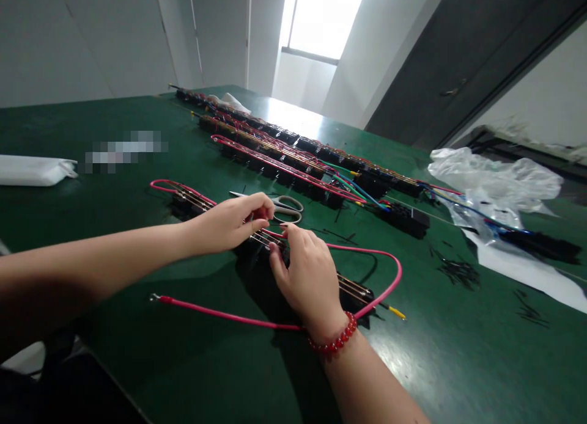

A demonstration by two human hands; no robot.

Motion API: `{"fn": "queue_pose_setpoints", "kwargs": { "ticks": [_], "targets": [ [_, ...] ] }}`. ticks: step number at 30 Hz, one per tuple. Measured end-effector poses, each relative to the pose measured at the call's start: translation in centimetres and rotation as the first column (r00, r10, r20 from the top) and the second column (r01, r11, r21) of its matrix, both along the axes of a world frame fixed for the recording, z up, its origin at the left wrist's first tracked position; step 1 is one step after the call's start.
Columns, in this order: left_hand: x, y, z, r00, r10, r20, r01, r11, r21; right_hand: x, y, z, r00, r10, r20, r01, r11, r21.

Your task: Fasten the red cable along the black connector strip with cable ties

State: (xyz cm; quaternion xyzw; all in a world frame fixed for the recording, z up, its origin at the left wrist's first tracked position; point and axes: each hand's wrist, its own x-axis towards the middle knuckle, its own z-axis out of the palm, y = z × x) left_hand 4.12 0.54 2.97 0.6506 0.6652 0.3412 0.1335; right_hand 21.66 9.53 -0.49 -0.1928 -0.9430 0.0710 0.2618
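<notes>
A long black strip [353, 289] with thin metal rods lies across the green table in front of me. A thick pink cable [238, 318] runs along it, loops at both ends and ends in a metal lug at the left. My left hand [236, 225] is over the strip's middle, thumb and fingers pinched together. Close beside it, my right hand [309, 271], with a red bead bracelet [337, 341] at the wrist, rests on the strip with curled fingers. What either hand's fingertips hold is too small to make out. Scissors [293, 215] lie just behind the hands.
Several similar wired strips [275, 170] lie farther back, with a black connector block [406, 219] at one end. Thin black ties [458, 272] are scattered at the right, near a clear plastic bag [495, 179] and white paper [527, 274]. A white wrapped package [34, 170] lies left.
</notes>
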Motion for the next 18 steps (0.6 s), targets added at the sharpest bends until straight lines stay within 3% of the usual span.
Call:
{"fn": "queue_pose_setpoints", "kwargs": {
  "ticks": [6, 12, 15, 18],
  "targets": [
    [-0.6, 3.1, -0.4, 0.98, -0.191, 0.049, 0.191, 0.982, 0.004, 0.2, 0.3, -0.3, 0.973, -0.083, -0.215, 0.053, 0.989, -0.14],
    [-0.5, 3.5, -1.0, 0.962, -0.272, 0.023, 0.271, 0.962, 0.037, 0.4, 0.5, -0.6, 0.954, -0.126, -0.272, 0.083, 0.983, -0.166],
    [-0.6, 2.9, -1.6, 0.961, -0.263, -0.082, 0.271, 0.955, 0.119, 0.6, 0.5, -0.4, 0.957, -0.119, -0.264, 0.073, 0.982, -0.176],
    [-0.6, 2.4, -2.1, 0.918, -0.254, -0.303, 0.322, 0.926, 0.198, 0.7, 0.6, -0.2, 0.96, -0.058, -0.273, 0.021, 0.99, -0.137]
  ]
}}
